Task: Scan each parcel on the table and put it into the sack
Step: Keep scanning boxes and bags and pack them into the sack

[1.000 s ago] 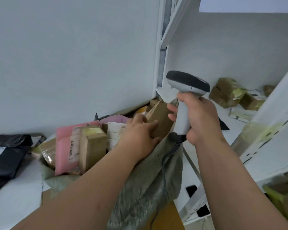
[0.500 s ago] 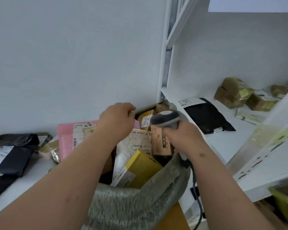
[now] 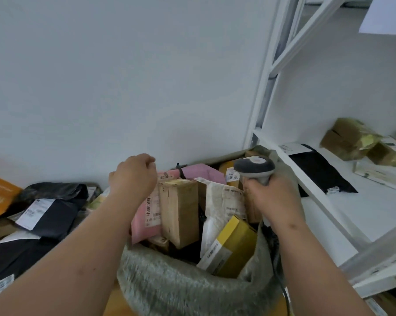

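Head view: right hand (image 3: 275, 199) wrapped around scanner (image 3: 254, 168), fingers curled on its handle, above the sack's right edge. Left hand (image 3: 133, 176) over the sack (image 3: 181, 286), fingers loosely curled, holding nothing. Inside the sack: brown box (image 3: 179, 213), pink mailer (image 3: 146, 215), yellow box (image 3: 231, 247). Black bags (image 3: 48, 213) on desk (image 3: 17, 234) at left.
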`<state>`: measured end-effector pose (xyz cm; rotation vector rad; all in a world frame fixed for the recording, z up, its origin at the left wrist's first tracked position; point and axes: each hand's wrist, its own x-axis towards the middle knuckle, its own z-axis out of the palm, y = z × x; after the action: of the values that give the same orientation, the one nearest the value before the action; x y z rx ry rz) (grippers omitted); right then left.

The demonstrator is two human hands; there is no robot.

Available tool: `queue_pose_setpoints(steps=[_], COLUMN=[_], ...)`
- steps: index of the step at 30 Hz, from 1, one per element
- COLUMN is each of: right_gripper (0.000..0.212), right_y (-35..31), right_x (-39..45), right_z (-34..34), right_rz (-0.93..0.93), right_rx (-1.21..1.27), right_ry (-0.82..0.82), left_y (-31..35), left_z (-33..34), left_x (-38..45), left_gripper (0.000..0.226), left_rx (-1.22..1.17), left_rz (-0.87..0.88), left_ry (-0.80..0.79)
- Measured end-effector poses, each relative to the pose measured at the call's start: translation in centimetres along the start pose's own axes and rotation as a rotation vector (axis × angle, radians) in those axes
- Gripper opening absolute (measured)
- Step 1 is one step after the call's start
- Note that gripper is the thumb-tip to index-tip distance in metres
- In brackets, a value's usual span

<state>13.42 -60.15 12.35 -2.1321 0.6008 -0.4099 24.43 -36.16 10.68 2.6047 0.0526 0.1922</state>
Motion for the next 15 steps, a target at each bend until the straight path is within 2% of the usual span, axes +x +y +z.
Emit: queue_pose_setpoints(steps=[3,8,9,11,14,15], right_gripper=[0.029,0.025,0.024,0.023,0.025,0.025], right_y=[-0.6,-1.7,-2.1,-2.6,-3.2,-3.3], right_x=[-0.4,-0.6,-0.6,-0.6,-0.5,-0.5], right_z=[1.3,3.7,4.2,5.4,7.0,7.4], right_rz=[0.089,0.161,0.166,0.17,0.192,0.203], right_rx=[-0.084,-0.04,-0.048,-0.067,-0.112,-0.125], right_ry=[-0.016,-0.011,-0.021,-0.034,-0.022,-0.017], left_y=[-4.0,-9.0,-9.3,-10.7,-12.4,-13.0], left_z=[-0.1,1.1,0.7,1.0,2.3,3.2], left_x=[1.9,2.9,3.0,3.8,5.9,6.5], left_gripper=[0.037,0.032,0.037,0.052,0.055,0.054], left_rx=[-0.06,-0.197,-0.27,-0.148,-0.665,-0.673], left_rz=[-0.133,-0.333,-0.388,-0.377,-0.694,-0.714], left_ry=[0.017,-0.117,-0.135,-0.173,-0.265,-0.299])
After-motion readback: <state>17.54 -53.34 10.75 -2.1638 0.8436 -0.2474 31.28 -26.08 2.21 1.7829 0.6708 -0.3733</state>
